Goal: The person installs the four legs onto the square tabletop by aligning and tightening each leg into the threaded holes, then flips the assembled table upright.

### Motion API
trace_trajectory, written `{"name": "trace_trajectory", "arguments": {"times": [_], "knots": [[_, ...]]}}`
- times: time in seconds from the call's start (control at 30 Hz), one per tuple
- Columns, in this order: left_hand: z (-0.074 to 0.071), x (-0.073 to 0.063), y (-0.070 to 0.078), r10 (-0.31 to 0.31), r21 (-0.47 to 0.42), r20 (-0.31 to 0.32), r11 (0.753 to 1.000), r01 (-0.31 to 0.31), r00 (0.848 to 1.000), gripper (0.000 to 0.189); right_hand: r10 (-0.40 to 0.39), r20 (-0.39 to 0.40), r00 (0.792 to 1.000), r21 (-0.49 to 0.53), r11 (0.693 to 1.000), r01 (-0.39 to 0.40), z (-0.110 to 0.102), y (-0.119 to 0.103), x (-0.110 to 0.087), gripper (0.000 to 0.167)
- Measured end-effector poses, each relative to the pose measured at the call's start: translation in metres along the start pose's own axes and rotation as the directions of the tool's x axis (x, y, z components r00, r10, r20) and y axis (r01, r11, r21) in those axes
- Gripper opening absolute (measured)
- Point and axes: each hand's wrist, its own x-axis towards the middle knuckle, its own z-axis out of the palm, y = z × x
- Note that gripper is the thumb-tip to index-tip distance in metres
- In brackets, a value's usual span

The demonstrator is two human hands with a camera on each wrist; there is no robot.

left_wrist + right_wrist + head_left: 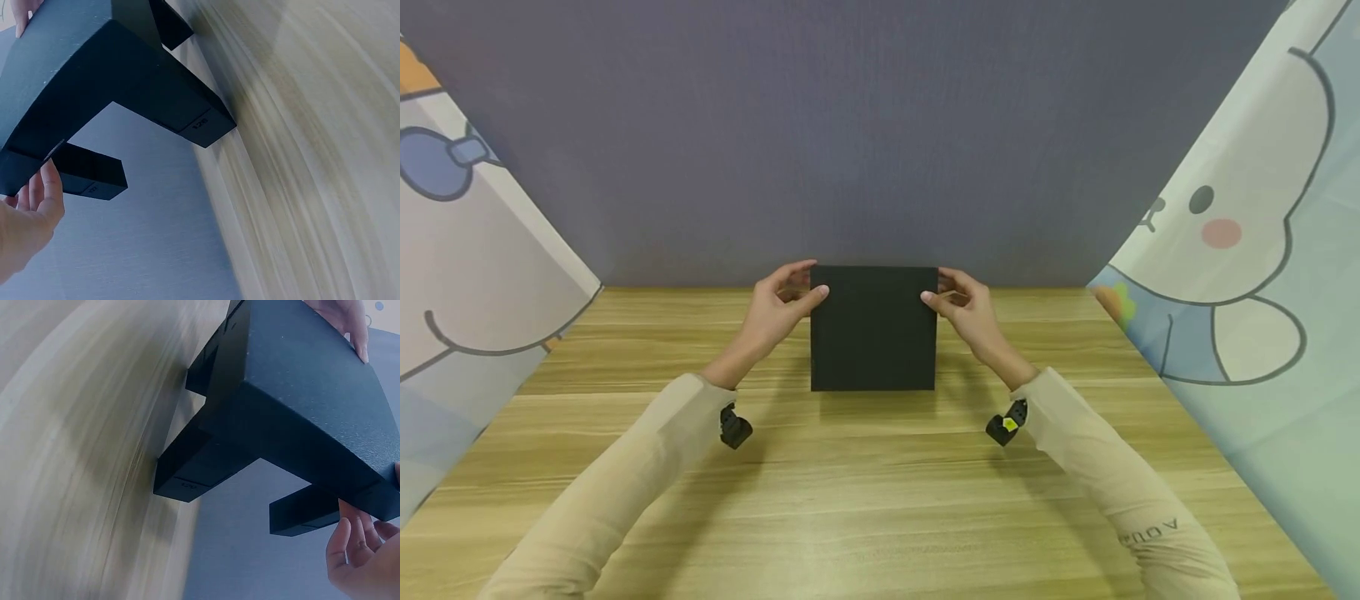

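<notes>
A small black stand with a flat square top and block legs is held by both hands over the wooden table. My left hand pinches its far left corner, thumb on the top face, fingers behind the edge. My right hand grips the far right corner the same way. The stand is tilted: in the left wrist view a near leg ends right at the wood, while a far leg shows against the grey backdrop. The right wrist view shows the same, with a near leg low and a far leg raised.
The wood-grain tabletop meets a grey upright backdrop just behind the hands. Cartoon-printed sheets, one left and one right, flank the table. Black wrist devices hang below the left cuff and right cuff.
</notes>
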Motion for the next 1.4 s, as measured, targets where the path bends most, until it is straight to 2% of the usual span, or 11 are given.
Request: {"name": "trace_trajectory", "arguments": {"times": [0.33, 0.53, 0.63, 0.77, 0.83, 0.87, 1.0, 1.1, 1.27, 1.4], "knots": [[0.002, 0.005, 0.000, -0.060, -0.033, -0.015, 0.998, 0.060, 0.998, 0.052, 0.033, -0.018, 0.999, -0.007, 0.999, -0.034, 0.002, -0.001, 0.007, 0.052], [0.005, 0.006, -0.004, -0.063, -0.080, -0.021, 0.995, 0.061, 0.998, 0.053, 0.077, -0.019, 0.997, -0.016, 0.997, -0.077, 0.001, 0.000, 0.010, 0.052], [0.005, 0.004, -0.008, -0.052, -0.111, -0.015, 0.993, 0.050, 0.999, 0.055, 0.094, -0.013, 0.995, -0.017, 0.995, -0.094, 0.001, -0.001, 0.012, 0.053], [0.005, -0.005, 0.002, -0.062, -0.150, 0.014, 0.987, 0.064, 0.998, 0.055, 0.103, -0.015, 0.995, -0.013, 0.995, -0.103, 0.001, -0.001, 0.016, 0.053], [0.005, -0.007, 0.002, -0.068, -0.163, 0.025, 0.984, 0.071, 0.997, 0.056, 0.113, -0.016, 0.993, -0.008, 0.994, -0.113, 0.001, 0.000, 0.018, 0.053], [0.006, -0.007, 0.001, -0.073, -0.166, 0.029, 0.983, 0.076, 0.997, 0.056, 0.119, -0.014, 0.993, -0.007, 0.993, -0.120, 0.001, 0.000, 0.019, 0.053], [0.006, -0.004, -0.016, -0.065, -0.174, 0.024, 0.982, 0.068, 0.998, 0.055, 0.151, -0.009, 0.989, 0.013, 0.989, -0.150, 0.001, 0.001, 0.023, 0.054], [0.007, -0.003, -0.019, -0.063, -0.166, 0.022, 0.984, 0.066, 0.998, 0.055, 0.160, -0.015, 0.987, 0.023, 0.987, -0.160, 0.002, 0.002, 0.024, 0.053], [0.007, -0.001, -0.016, -0.098, -0.162, 0.028, 0.981, 0.101, 0.995, 0.056, 0.154, -0.042, 0.987, 0.020, 0.988, -0.153, 0.004, 0.004, 0.025, 0.052], [0.006, 0.000, -0.009, -0.136, -0.164, 0.035, 0.977, 0.140, 0.990, 0.055, 0.119, -0.063, 0.991, 0.031, 0.993, -0.118, 0.005, 0.006, 0.025, 0.049]]}}
